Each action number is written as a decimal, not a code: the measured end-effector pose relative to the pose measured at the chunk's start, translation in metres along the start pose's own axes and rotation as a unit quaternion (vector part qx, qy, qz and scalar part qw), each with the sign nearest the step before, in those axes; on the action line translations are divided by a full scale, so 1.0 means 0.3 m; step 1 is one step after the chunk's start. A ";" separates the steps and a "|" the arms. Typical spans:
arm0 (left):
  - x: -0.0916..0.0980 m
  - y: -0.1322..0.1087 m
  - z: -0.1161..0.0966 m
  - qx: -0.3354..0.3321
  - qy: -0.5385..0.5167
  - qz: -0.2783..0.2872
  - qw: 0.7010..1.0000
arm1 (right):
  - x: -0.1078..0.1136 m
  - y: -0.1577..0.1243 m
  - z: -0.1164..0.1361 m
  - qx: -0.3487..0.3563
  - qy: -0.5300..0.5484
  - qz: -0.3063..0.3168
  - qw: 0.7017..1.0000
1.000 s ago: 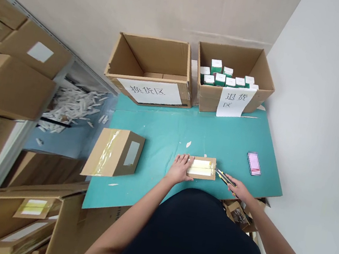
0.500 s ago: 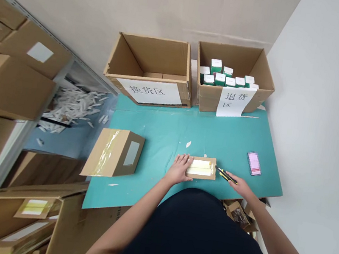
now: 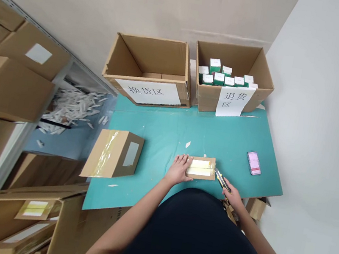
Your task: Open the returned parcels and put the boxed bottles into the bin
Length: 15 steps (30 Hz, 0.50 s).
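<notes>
A small flat cardboard box (image 3: 200, 176) with a white label and yellowish tape lies on the green table near its front edge. My left hand (image 3: 178, 170) grips the box's left end, fingers on top and thumb along the near side. In my right hand (image 3: 232, 194) is a black and yellow utility knife (image 3: 221, 180), its tip close to the box's right end. Whether the blade touches the box is too small to tell.
Two open cartons with paper signs, one left (image 3: 149, 91) and one right (image 3: 206, 98) holding several green-white boxes, stand at the back. A taped box (image 3: 105, 153) sits left, a pink pixelated object (image 3: 254, 162) right. Stacked cartons (image 3: 9, 84) and an open carton (image 3: 68, 227) are further left.
My right hand has shifted slightly left and toward my body, and the knife has turned to a steeper angle. My left hand and the small box have hardly moved.
</notes>
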State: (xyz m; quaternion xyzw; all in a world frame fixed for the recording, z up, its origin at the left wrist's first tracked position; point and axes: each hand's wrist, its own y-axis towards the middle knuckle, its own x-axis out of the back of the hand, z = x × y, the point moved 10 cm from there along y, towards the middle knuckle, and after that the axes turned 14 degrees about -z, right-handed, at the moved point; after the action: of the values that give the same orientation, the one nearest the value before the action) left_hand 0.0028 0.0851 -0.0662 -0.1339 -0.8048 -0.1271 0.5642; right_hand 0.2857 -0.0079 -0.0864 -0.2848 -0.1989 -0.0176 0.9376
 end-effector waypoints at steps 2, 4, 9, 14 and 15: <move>-0.004 0.000 0.003 0.000 0.002 0.001 1.000 | -0.004 -0.013 -0.007 0.001 0.006 -0.008 1.000; -0.007 0.000 0.004 0.000 0.002 0.004 1.000 | -0.006 -0.025 -0.013 -0.002 0.007 -0.014 1.000; -0.004 0.003 0.004 0.000 0.005 0.003 1.000 | -0.017 -0.059 -0.035 -0.036 0.025 -0.015 0.999; -0.003 0.004 0.000 -0.002 0.002 0.005 1.000 | -0.022 -0.084 -0.057 -0.048 0.022 -0.009 0.999; -0.004 0.004 0.001 -0.001 0.000 0.006 1.000 | -0.017 -0.088 -0.062 -0.047 0.016 -0.009 0.999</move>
State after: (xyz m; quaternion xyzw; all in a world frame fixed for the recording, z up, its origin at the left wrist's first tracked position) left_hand 0.0033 0.0861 -0.0674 -0.1388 -0.8036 -0.1246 0.5651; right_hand 0.2840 -0.0404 -0.0886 -0.3262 -0.1849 -0.0398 0.9262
